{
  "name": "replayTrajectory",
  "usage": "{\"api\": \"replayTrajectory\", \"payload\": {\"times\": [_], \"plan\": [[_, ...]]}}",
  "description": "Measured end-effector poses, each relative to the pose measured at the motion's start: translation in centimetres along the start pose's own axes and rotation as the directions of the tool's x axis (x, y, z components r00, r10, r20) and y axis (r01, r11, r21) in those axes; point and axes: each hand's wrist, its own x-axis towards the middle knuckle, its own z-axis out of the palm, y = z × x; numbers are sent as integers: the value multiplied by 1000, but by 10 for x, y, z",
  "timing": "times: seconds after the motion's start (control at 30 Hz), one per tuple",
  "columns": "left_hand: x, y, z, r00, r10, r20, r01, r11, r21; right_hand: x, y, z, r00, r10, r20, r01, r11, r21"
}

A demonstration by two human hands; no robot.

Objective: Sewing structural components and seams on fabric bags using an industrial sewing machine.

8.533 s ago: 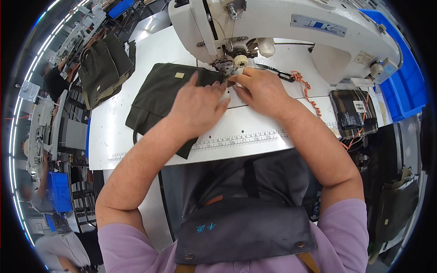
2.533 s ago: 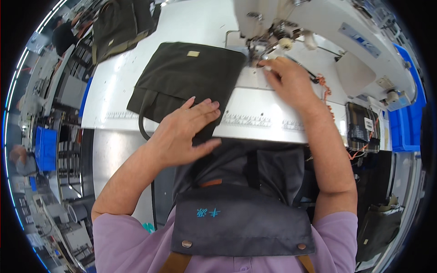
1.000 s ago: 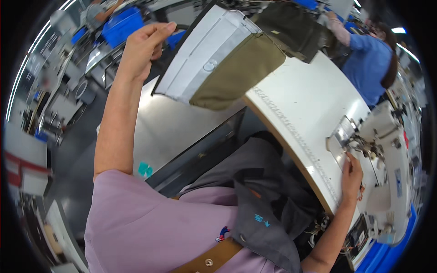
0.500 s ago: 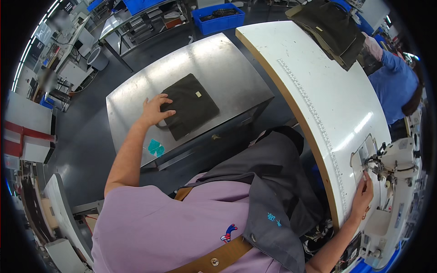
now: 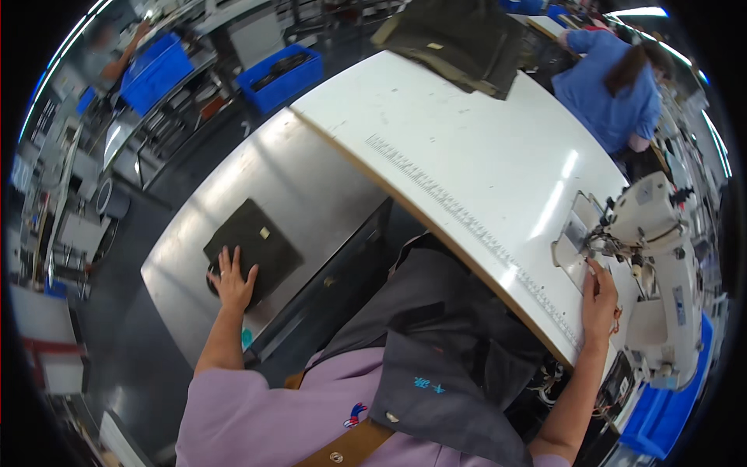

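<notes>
My left hand (image 5: 233,280) lies flat with fingers spread on the left edge of a dark olive fabric piece (image 5: 263,247), which bears a small cream label. That piece rests on a metal side table (image 5: 327,167). Over on the white sewing table (image 5: 475,148), my right hand (image 5: 599,302) has its fingers drawn together close to the presser foot of a white sewing machine (image 5: 644,214). Whatever is between those fingertips is too small to make out.
A pile of dark olive fabric pieces (image 5: 451,43) sits at the white table's far end. A ruler scale (image 5: 451,204) runs along its near edge. Beyond is a person in blue (image 5: 607,86). Blue bins (image 5: 280,76) stand farther back; a teal patch (image 5: 247,338) is by my left forearm.
The view has swung toward the right. My left hand has gone from a curled hold at the fabric's edge to lying flat on it. My right hand remains by the presser foot.
</notes>
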Motion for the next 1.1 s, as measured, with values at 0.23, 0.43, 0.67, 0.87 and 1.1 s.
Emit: {"api": "replayTrajectory", "payload": {"times": [0.23, 0.43, 0.67, 0.87, 1.1], "plan": [[120, 86, -69, 755, -161, -636, -221, 850, -477, 2, -12, -6, 995, -86, -47, 83, 995, -53], [200, 327, -234, 476, 264, -839, -820, 478, -314, 5, -11, -5, 992, -101, -74, 94, 990, -101], [226, 569, -289, 590, 498, -636, -785, 537, -308, 7, -16, -13, 996, -71, -51, 67, 995, -80], [249, 669, -283, 559, 543, -627, -667, 743, 50, 8, -9, -11, 998, -52, -28, 49, 993, -103], [289, 679, -289, 497, 579, -646, -636, 750, 184, 6, -11, -11, 999, -16, 31, 19, 995, -100]]}}
